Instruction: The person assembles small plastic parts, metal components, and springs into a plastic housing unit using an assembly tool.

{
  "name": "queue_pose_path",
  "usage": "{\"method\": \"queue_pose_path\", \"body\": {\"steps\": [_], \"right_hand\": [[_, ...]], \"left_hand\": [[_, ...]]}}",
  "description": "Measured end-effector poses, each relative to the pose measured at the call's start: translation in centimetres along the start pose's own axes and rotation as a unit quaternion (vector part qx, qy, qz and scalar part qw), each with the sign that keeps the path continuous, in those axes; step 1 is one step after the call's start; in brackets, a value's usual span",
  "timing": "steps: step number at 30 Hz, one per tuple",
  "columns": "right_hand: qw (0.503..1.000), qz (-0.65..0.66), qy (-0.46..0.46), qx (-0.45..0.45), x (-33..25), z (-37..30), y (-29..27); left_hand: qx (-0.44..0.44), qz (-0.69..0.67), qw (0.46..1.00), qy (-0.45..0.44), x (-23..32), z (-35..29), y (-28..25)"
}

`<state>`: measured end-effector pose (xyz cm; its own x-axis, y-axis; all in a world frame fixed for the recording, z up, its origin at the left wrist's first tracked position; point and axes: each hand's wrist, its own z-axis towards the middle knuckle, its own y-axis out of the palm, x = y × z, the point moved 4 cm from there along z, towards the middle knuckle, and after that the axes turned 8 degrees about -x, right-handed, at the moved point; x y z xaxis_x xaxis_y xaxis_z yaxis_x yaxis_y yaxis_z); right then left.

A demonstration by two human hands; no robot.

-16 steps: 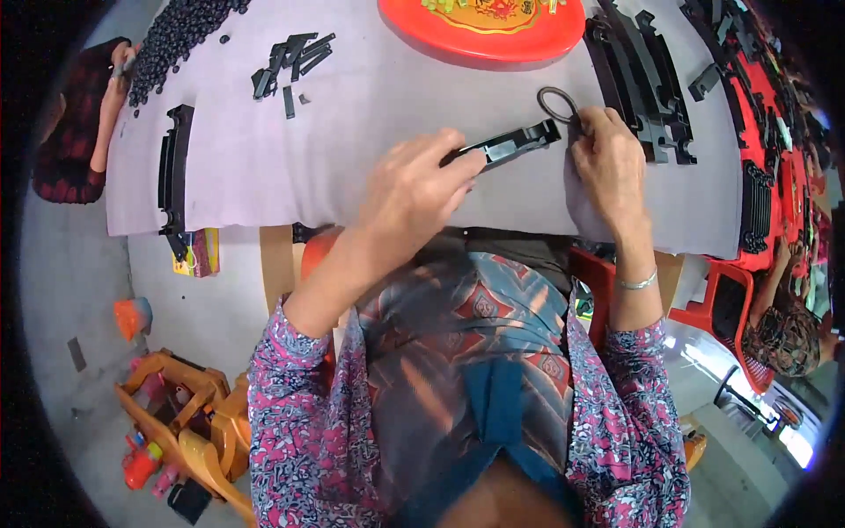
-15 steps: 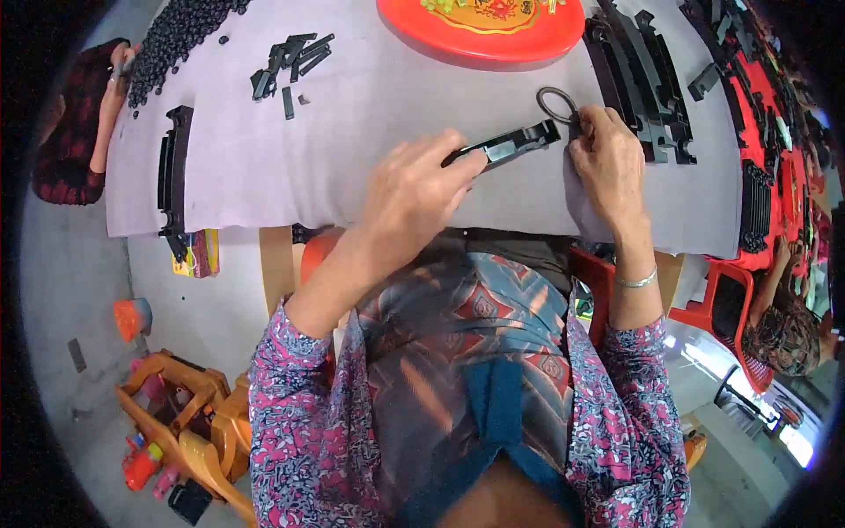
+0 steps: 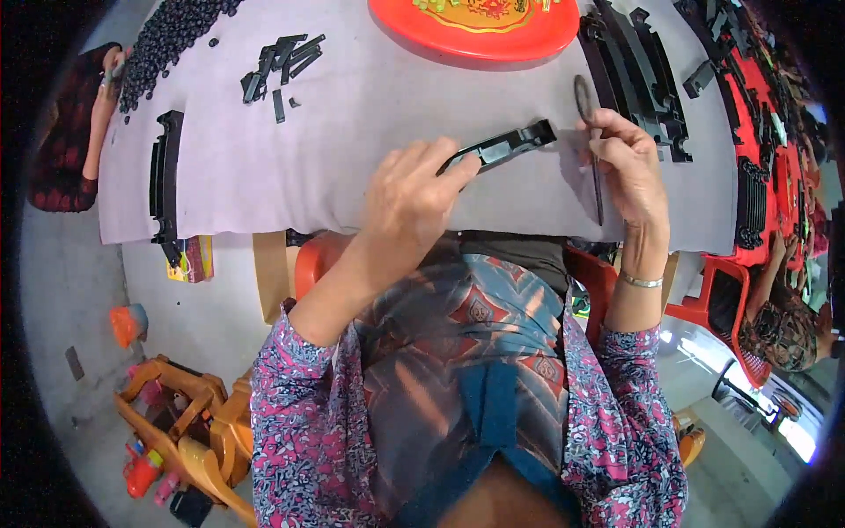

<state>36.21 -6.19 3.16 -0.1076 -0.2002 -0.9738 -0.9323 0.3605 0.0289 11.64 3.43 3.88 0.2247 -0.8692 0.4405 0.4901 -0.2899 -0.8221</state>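
My left hand [image 3: 412, 189] is closed around one end of a black plastic strip [image 3: 509, 148], a long narrow piece with a hooked far end that slants up to the right above the table. In my right hand [image 3: 629, 167], pinched between the fingers, is a thin dark ring-handled tool [image 3: 583, 95]. Its loop stands above the fingers, seen nearly edge-on, and its slim shaft points down toward me. The tool and the strip's end are apart. Several longer black plastic strips [image 3: 635, 79] lie beyond my right hand.
The table has a pale cloth [image 3: 352, 97]. A red plate [image 3: 475, 51] stands at the far side. Small black pieces [image 3: 282, 66] and a heap of black round parts [image 3: 167, 57] lie left, near another person's hand [image 3: 113, 66]. More strips [image 3: 165, 180] rest at the left edge.
My right hand has turned and moved slightly right, swinging the tool so its loop shows edge-on and its shaft comes into view. My left hand keeps the strip almost in place.
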Motion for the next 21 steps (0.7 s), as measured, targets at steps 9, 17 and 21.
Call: {"method": "queue_pose_path", "body": {"steps": [9,17,21], "right_hand": [[0.851,0.436,-0.133,-0.261,-4.5,0.6,5.5],[0.883,0.358,-0.211,-0.216,-5.9,2.7,9.5],[0.918,0.334,-0.175,-0.123,-4.9,3.2,11.3]], "left_hand": [[0.005,-0.011,1.000,0.010,0.0,0.1,0.0],[-0.012,-0.028,1.000,-0.003,0.1,0.1,-0.3],[-0.012,0.002,1.000,0.012,0.0,-0.1,0.0]]}}
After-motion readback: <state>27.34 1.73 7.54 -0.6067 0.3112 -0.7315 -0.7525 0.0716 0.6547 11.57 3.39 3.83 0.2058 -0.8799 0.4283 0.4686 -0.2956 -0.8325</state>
